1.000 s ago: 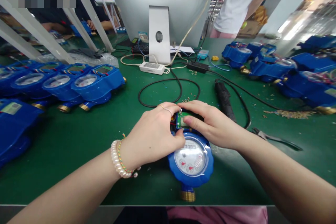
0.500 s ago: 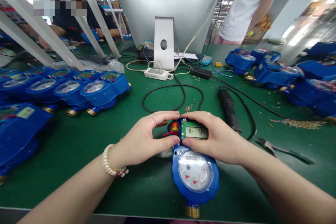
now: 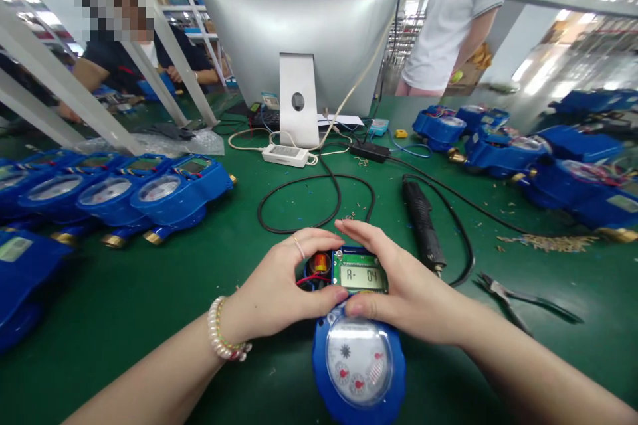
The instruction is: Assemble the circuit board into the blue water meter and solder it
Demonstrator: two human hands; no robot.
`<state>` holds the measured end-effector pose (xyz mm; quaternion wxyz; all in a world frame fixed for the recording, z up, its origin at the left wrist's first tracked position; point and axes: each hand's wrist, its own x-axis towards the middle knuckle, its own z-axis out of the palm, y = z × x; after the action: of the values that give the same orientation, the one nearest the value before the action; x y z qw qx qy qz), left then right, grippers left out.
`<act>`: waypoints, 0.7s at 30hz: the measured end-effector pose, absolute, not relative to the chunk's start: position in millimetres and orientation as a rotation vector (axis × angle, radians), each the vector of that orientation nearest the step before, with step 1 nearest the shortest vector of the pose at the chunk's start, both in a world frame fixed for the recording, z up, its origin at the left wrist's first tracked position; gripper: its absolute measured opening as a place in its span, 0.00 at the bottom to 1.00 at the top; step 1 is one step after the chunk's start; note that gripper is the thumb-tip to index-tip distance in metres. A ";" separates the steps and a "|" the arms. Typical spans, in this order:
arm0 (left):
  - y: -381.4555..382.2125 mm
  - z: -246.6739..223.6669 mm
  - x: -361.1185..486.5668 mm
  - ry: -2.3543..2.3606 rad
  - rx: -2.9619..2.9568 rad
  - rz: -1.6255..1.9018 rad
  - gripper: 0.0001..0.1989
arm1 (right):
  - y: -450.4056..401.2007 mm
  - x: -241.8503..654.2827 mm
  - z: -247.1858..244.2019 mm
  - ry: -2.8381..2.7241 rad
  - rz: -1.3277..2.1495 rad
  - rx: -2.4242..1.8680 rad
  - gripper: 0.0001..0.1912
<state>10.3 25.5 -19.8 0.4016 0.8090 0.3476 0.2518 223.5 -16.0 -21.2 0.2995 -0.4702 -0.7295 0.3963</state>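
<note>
A blue water meter (image 3: 359,372) lies face up near the table's front edge, its round dial toward me. At its far end a small LCD screen (image 3: 361,277) on a green circuit board reads "A- 04", with a coil and red wires beside it. My left hand (image 3: 286,282) curves around the left side of that housing, thumb at the near edge and fingers at the far one. From the right, my right hand (image 3: 403,285) clasps the housing the same way, its palm hiding the right side. The two thumb tips nearly meet between screen and dial.
Several blue meters (image 3: 169,196) stand at left, others (image 3: 503,146) at right. A black electric screwdriver (image 3: 423,222), pliers (image 3: 518,299) and scattered screws (image 3: 553,241) lie to the right. Behind are a cable loop (image 3: 262,209), a white adapter (image 3: 286,155) and a monitor (image 3: 299,33). Two people are beyond.
The view has tilted up and shifted slightly right, so the meter sits lower in the picture. My right fingers have lifted a little off the housing's far edge; both hands stay around it.
</note>
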 end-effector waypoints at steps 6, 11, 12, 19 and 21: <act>24.9 -19.3 9.9 0.938 2.057 0.593 0.24 | -42.3 243.6 -38.7 -1.514 1.298 -1.128 0.22; 25.6 -26.1 6.4 0.938 2.076 0.605 0.25 | -54.4 243.5 -48.0 -1.297 1.479 -1.045 0.23; 25.5 -27.2 5.9 0.939 2.077 0.608 0.25 | -54.6 241.6 -48.1 -1.274 1.507 -1.039 0.24; 26.2 -30.9 4.0 0.904 2.031 0.605 0.26 | -51.2 231.2 -49.6 -1.176 1.563 -1.036 0.25; 26.9 -30.7 4.1 0.889 1.977 0.592 0.25 | -50.0 230.7 -50.2 -1.146 1.592 -1.007 0.25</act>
<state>4.1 26.9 -30.7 0.4327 0.7932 0.3568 0.2375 230.7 -50.0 -50.2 0.4514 -0.4075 -0.4638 0.6443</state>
